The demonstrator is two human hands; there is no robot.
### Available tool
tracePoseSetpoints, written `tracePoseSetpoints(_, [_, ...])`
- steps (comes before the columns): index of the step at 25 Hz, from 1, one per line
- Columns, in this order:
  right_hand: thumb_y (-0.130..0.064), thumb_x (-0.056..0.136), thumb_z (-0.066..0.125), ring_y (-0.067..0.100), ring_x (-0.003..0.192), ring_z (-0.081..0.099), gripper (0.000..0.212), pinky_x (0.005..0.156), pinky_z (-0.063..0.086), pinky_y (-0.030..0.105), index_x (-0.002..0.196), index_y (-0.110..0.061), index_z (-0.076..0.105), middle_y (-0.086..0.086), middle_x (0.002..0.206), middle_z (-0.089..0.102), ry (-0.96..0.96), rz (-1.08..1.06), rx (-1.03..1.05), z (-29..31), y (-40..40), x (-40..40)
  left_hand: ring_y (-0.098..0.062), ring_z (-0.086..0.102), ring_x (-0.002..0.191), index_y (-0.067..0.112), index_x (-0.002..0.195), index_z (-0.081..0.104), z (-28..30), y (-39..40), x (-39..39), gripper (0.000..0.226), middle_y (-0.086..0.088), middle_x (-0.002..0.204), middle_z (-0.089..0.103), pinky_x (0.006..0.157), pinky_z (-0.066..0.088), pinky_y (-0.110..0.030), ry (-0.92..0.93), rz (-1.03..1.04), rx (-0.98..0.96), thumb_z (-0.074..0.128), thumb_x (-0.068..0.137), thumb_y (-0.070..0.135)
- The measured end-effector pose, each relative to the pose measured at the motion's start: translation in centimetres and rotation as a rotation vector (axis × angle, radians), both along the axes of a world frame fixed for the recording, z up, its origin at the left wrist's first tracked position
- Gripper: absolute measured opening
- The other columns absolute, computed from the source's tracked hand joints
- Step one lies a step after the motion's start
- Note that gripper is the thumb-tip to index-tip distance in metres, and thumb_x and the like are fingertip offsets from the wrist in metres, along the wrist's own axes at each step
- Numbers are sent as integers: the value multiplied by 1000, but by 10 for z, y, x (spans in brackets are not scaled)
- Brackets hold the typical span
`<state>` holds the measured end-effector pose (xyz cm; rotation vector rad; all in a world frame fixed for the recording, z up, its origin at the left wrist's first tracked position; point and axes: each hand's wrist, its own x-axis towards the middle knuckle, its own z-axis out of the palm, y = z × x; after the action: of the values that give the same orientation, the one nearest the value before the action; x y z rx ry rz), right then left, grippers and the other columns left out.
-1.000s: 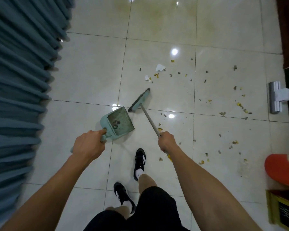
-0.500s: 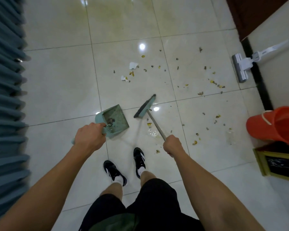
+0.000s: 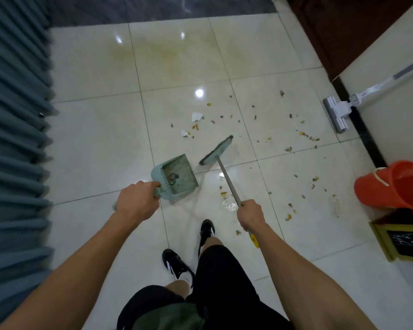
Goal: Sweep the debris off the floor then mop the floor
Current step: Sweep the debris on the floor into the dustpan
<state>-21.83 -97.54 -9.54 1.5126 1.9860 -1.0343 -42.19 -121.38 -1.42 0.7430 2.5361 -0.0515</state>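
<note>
My left hand [image 3: 138, 201] grips the handle of a pale green dustpan [image 3: 177, 176] held low over the tiled floor [image 3: 100, 144], with a little dirt in it. My right hand [image 3: 250, 215] grips the metal handle of a small broom [image 3: 216, 151], whose green head lies to the right of the pan's mouth. Scattered debris [image 3: 255, 117] of yellow and grey bits spreads across the tiles beyond and right of the broom. Torn white paper scraps [image 3: 197, 116] lie ahead of the pan. A white flat mop [image 3: 336, 113] leans at the right wall.
Blue-grey curtains [image 3: 14, 139] hang along the left. An orange bucket [image 3: 396, 184] lies tilted at the right, with a yellow-framed box [image 3: 401, 241] below it. A dark wooden door [image 3: 339, 32] stands at the upper right. My black shoes [image 3: 206, 231] are under the hands.
The view has tilted up and turned, so the dark strip at the far floor edge shows. The broom head has swung further right, away from the dustpan. Both grips are unchanged.
</note>
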Motion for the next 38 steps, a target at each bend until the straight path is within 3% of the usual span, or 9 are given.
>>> tracePoseSetpoints(4, [-6, 97, 45, 29, 66, 63, 34, 45, 47, 26, 124, -2, 65, 15, 97, 67, 50, 38, 22, -2, 8, -48, -24, 65, 80, 35, 128, 63, 1, -1, -36, 35, -2, 97, 70, 74, 57, -36, 4, 32, -8, 54, 94, 31])
tracePoseSetpoints(9, [-9, 100, 45, 28, 71, 64, 35, 48, 53, 29, 130, -6, 63, 15, 106, 68, 106, 104, -11, -22, 41, -140, -20, 60, 73, 33, 127, 62, -10, 21, -111, 33, -1, 99, 69, 68, 55, -32, 27, 72, -62, 55, 95, 30])
tracePoseSetpoints(12, [-10, 97, 45, 29, 73, 67, 35, 54, 59, 34, 127, -6, 64, 11, 96, 67, 115, 135, -57, -37, 67, -205, -22, 59, 74, 39, 132, 58, -19, 40, -156, 38, -3, 98, 69, 70, 55, -34, 56, 110, -102, 54, 95, 34])
tracePoseSetpoints(18, [-8, 90, 49, 34, 82, 70, 35, 68, 61, 40, 122, -4, 64, 17, 105, 68, 82, 262, -129, -56, 115, -319, -27, 66, 80, 38, 129, 59, -26, 84, -235, 35, -4, 96, 69, 75, 58, -38, 51, 170, -168, 52, 95, 37])
tracePoseSetpoints(22, [-10, 93, 50, 32, 80, 64, 29, 66, 56, 34, 117, -2, 64, 17, 104, 66, 54, 363, -147, -64, 131, -361, -26, 66, 79, 36, 130, 58, -27, 109, -264, 36, -3, 96, 69, 75, 58, -36, 41, 160, -211, 53, 94, 35])
tracePoseSetpoints(29, [-8, 94, 49, 27, 80, 57, 26, 65, 49, 32, 117, -2, 60, 15, 106, 63, -84, 447, -89, -69, 157, -367, -23, 64, 76, 34, 134, 57, -28, 144, -288, 38, -3, 94, 68, 73, 59, -37, 26, 92, -216, 52, 96, 34])
tracePoseSetpoints(32, [-6, 92, 50, 28, 79, 59, 25, 68, 54, 34, 114, -2, 61, 12, 97, 60, -155, 397, -56, -67, 162, -344, -27, 66, 85, 33, 135, 56, -23, 154, -290, 38, -6, 101, 69, 75, 55, -36, 24, 15, -212, 51, 97, 32])
tracePoseSetpoints(38, [-8, 94, 53, 27, 85, 60, 29, 71, 53, 31, 121, -2, 60, 15, 112, 63, -210, 240, -31, -50, 143, -281, -27, 66, 91, 32, 134, 57, -21, 164, -292, 38, -6, 106, 66, 79, 54, -36, 16, -116, -182, 51, 97, 35])
